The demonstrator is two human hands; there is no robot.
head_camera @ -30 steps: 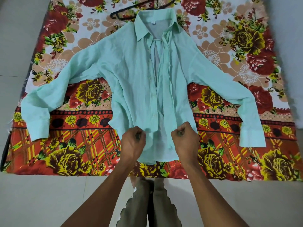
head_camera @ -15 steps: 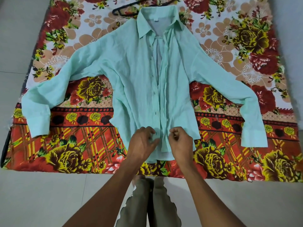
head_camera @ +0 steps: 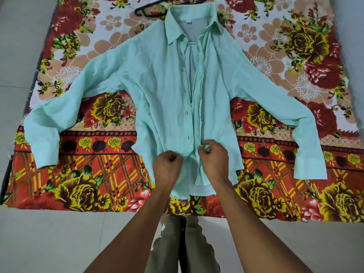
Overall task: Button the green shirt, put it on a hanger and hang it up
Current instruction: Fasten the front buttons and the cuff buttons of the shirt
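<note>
The green shirt lies face up and spread flat on a flowered sheet laid over the floor, collar toward the sheet's far edge, hem toward the near edge where the person stands, sleeves reaching out to the left and right edges. Its long axis, the open front, runs straight away from the person, so the line of buttons climbs from the hands toward the collar. Both hands sit at the near end of that line, close to the hem. The left hand is curled and pinches the button-side front edge; the right hand, slightly farther up, pinches the opposite front edge, with a narrow gap between the two edges. The lowest button looks like the one in hand, and none appears fastened yet. The hanger lies beyond the collar near the far edge, well apart from both hands.
</note>
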